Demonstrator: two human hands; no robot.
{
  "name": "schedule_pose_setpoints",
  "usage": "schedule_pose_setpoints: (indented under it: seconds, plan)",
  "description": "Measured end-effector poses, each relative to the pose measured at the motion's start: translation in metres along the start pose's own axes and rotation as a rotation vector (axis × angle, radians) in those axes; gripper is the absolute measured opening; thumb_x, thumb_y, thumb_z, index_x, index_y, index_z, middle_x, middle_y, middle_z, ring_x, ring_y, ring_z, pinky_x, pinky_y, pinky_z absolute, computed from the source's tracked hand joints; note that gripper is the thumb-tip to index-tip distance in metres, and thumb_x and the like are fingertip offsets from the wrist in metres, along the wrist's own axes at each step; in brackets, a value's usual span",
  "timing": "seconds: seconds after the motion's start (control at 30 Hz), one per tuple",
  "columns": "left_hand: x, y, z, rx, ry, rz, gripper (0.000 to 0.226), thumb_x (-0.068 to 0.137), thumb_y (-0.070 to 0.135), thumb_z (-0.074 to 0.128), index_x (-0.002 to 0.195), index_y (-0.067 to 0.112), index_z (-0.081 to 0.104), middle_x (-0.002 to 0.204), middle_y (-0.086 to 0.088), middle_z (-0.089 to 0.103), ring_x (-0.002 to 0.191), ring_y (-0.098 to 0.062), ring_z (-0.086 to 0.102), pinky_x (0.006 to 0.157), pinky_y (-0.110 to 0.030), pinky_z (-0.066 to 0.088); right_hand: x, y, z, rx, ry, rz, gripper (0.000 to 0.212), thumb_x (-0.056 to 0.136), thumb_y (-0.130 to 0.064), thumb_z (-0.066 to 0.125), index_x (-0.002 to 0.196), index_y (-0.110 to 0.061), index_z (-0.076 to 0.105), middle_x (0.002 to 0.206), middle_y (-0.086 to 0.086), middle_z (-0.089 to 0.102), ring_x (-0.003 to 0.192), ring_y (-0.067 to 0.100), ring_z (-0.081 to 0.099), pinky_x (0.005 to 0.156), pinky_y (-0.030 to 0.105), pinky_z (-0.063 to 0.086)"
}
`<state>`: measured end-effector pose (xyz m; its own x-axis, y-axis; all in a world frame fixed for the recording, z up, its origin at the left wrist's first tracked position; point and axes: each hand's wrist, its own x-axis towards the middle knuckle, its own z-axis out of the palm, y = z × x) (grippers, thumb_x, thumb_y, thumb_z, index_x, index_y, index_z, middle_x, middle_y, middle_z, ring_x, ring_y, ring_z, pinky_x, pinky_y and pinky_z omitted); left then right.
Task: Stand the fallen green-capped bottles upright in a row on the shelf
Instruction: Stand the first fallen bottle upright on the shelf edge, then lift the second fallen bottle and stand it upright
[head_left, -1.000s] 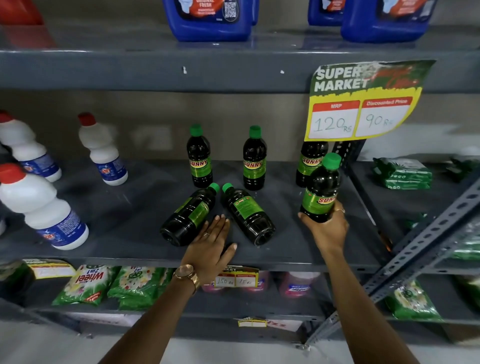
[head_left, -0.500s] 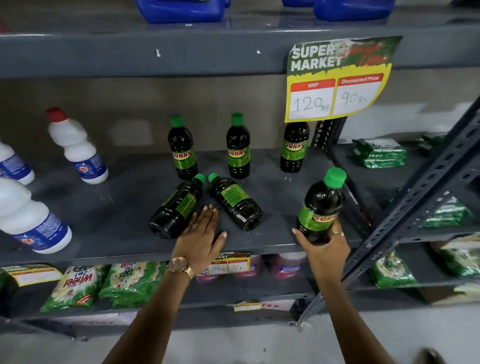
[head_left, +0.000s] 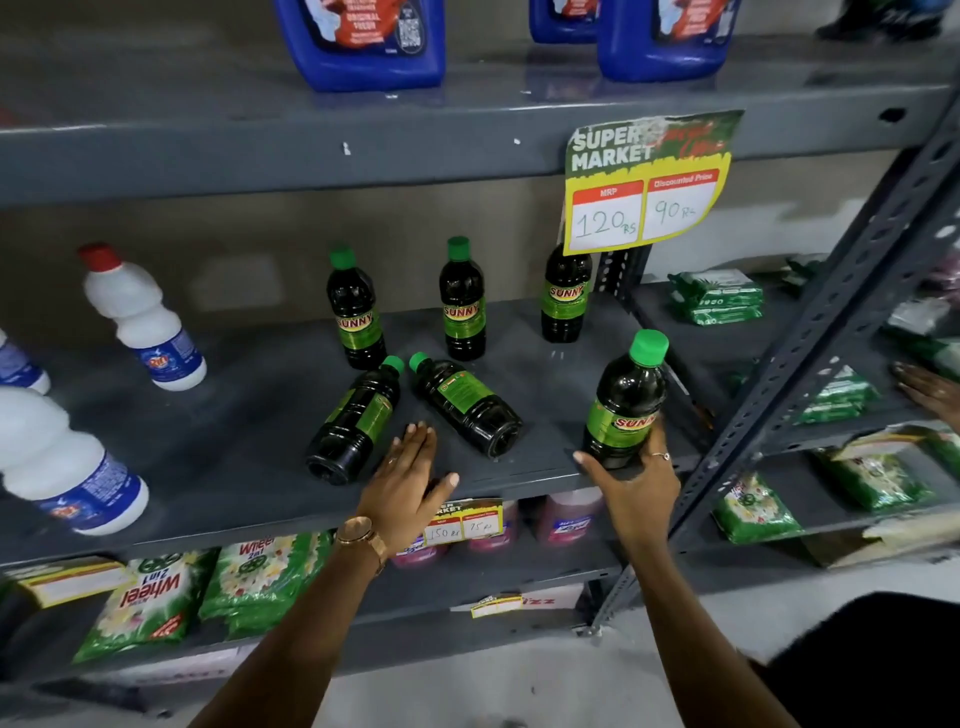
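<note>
On the grey shelf (head_left: 218, 441), left to right: two fallen bottles (head_left: 356, 422) (head_left: 467, 405) lie mid-shelf, your left hand (head_left: 408, 483) open and flat just near of them, empty. Your right hand (head_left: 636, 486) grips a tilted bottle (head_left: 626, 402) by its base near the front edge. Looks like mid-placement: set it in the open room right of the far row (head_left: 461, 301), clear of the upright post (head_left: 810, 332).

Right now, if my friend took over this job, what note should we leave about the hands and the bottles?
Right hand: holds one bottle upright by its base, near the shelf's front edge.
Left hand: open, flat, empty, at the front between the two fallen bottles.
Done: three bottles stand at the back.
Left: place the held one, then stand up the left fallen bottle and the right fallen bottle.
</note>
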<state>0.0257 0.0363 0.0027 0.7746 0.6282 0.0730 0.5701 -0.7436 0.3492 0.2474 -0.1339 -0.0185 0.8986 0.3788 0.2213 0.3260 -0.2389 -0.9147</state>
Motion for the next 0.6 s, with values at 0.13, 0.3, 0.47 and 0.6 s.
schedule_pose_setpoints:
  seconds: [0.13, 0.3, 0.47, 0.6]
  plan:
    - [-0.034, -0.009, -0.038, -0.126, 0.12, 0.158, 0.063, 0.094, 0.05, 0.038, 0.147, 0.018, 0.026, 0.156, 0.002, 0.025, 0.145, -0.007, 0.011, 0.119, -0.027, 0.012, -0.051, -0.02, 0.002, 0.049, 0.084, -0.008, 0.125, 0.058, -0.054, 0.082, 0.153, -0.031, 0.004, 0.158, -0.014, 0.012, 0.144, 0.007, 0.017, 0.116, 0.042, 0.023]
    - [-0.059, -0.075, -0.074, -0.196, 0.482, -0.074, 0.048, 0.092, 0.04, 0.039, 0.136, 0.022, 0.044, 0.145, 0.007, 0.04, 0.137, -0.009, 0.029, 0.111, -0.029, 0.023, -0.081, -0.067, 0.047, -0.235, -0.216, -0.366, 0.092, 0.078, -0.065, 0.06, 0.148, -0.015, 0.028, 0.147, 0.008, 0.036, 0.137, 0.022, 0.029, 0.111, 0.042, 0.032]
    - [-0.036, -0.146, -0.072, -0.144, 0.246, -0.278, 0.047, 0.096, 0.02, 0.046, 0.141, 0.01, 0.036, 0.153, -0.015, 0.031, 0.145, -0.028, 0.022, 0.117, -0.04, 0.021, -0.005, -0.124, 0.103, -0.689, -0.501, -0.064, 0.112, 0.067, -0.051, 0.079, 0.149, -0.003, 0.018, 0.148, 0.017, 0.037, 0.136, 0.036, 0.034, 0.11, 0.045, 0.031]
    - [-0.013, -0.159, -0.061, -0.062, 0.12, -0.296, 0.054, 0.098, 0.027, 0.041, 0.145, 0.004, 0.025, 0.157, -0.016, 0.02, 0.147, -0.027, 0.011, 0.122, -0.037, 0.006, 0.028, -0.143, 0.132, -0.822, -0.746, 0.05, 0.073, 0.055, -0.04, 0.085, 0.113, -0.008, 0.056, 0.109, 0.011, 0.064, 0.096, 0.027, 0.063, 0.077, 0.031, 0.053]
